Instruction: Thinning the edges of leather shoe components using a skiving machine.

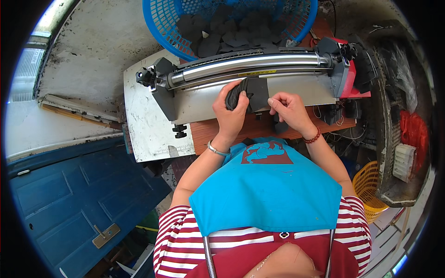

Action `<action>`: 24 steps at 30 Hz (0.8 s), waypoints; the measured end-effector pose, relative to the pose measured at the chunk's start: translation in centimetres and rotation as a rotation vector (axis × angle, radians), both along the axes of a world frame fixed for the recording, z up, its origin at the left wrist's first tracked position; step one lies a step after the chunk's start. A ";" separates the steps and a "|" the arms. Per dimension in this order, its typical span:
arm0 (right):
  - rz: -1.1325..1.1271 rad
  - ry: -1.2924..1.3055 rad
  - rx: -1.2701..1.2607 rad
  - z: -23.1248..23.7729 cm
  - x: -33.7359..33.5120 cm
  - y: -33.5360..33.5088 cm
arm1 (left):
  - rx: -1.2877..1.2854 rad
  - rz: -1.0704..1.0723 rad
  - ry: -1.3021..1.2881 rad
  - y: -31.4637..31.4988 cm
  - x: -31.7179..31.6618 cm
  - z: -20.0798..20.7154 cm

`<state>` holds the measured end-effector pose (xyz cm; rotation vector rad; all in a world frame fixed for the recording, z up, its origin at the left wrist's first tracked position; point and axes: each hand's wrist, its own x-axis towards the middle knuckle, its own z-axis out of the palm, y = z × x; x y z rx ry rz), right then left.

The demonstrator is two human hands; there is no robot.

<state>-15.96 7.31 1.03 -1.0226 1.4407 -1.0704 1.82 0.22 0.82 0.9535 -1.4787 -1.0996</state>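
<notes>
My left hand [228,116] is closed around a thick stack of thin black sheet pieces [237,95], held over the metal plate of a roller machine [250,66]. Beside the stack, a flat dark grey piece [259,91] lies at the front of that plate. My right hand [291,112] pinches at the right edge of this flat piece with thumb and forefinger. What the pieces are made of cannot be told.
Behind the rollers stands a blue plastic basket [154,27] with many dark cut pieces. A reddish wooden board [208,134] lies in front of the machine. At the right are a yellow basket [366,185] and a grimy tray [384,153] holding red plastic.
</notes>
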 end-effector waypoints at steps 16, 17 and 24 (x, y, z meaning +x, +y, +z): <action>-0.065 0.219 -0.032 0.3 -1.1 -3.1 | 0.450 -0.029 0.373 -0.3 -0.1 0.1; 0.007 0.137 0.018 0.4 -0.6 -2.8 | 0.425 -0.037 0.369 -0.4 -0.1 0.0; 0.108 -0.155 0.151 0.3 -1.6 -1.7 | 0.375 -0.017 0.347 -0.6 0.6 -0.3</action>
